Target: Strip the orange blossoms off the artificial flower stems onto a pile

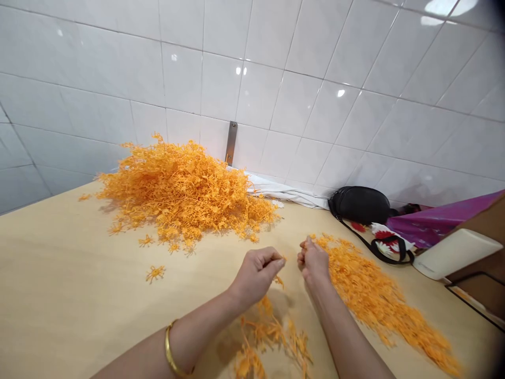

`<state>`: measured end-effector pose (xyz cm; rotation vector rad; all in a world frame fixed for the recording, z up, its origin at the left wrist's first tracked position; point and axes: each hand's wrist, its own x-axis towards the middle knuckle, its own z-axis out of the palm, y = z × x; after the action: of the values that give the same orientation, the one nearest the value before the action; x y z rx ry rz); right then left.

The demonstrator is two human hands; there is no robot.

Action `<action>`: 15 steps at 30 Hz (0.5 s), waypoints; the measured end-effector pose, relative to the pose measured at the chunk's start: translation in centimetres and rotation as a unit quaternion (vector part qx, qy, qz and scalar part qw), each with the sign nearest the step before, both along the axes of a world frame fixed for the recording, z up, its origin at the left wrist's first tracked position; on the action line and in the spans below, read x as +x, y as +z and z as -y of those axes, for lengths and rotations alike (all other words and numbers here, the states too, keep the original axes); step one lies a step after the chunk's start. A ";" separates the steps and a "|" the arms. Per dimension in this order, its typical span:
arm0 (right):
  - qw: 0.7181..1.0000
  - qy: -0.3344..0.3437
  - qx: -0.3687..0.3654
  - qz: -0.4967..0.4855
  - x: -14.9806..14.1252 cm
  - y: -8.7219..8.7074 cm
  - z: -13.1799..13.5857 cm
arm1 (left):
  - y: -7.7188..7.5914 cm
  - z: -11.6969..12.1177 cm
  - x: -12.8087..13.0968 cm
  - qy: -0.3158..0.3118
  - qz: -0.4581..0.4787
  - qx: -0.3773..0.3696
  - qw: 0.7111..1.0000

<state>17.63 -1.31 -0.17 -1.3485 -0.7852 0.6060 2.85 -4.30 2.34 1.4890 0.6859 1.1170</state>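
My left hand, with a gold bangle on its wrist, pinches a small orange plastic flower piece, mostly hidden by the fingers. Close by on the right, my right hand has its fingers curled closed; whatever is in them is hidden. It is at the near end of a long, flat heap of orange pieces. Between my forearms lies a loose cluster of orange flower sprigs. A large tangled mound of spidery orange flower pieces rises behind my left hand, and one single piece lies apart.
The pale wooden table meets a white tiled wall with a metal bracket. At the right are a black bag with a strap, red and white flowers, purple plastic and a cream container.
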 end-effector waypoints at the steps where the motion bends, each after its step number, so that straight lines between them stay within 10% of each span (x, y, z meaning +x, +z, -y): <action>1: 1.000 0.008 -0.005 -0.024 0.3 0.4 0.1 | -0.2 -0.3 -0.2 0.019 0.007 -0.021 1.000; 6: 0.984 0.120 -0.046 -0.121 -0.8 1.7 1.0 | -1.9 -2.7 -1.2 0.086 0.068 -0.146 0.983; 15: 0.935 0.295 -0.110 -0.160 -3.6 1.3 2.1 | -2.6 -2.3 -0.8 0.030 0.069 -0.128 0.989</action>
<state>14.06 -3.37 1.09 -1.1601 -0.8697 1.3888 2.10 -1.99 -0.29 1.1694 0.7507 1.1219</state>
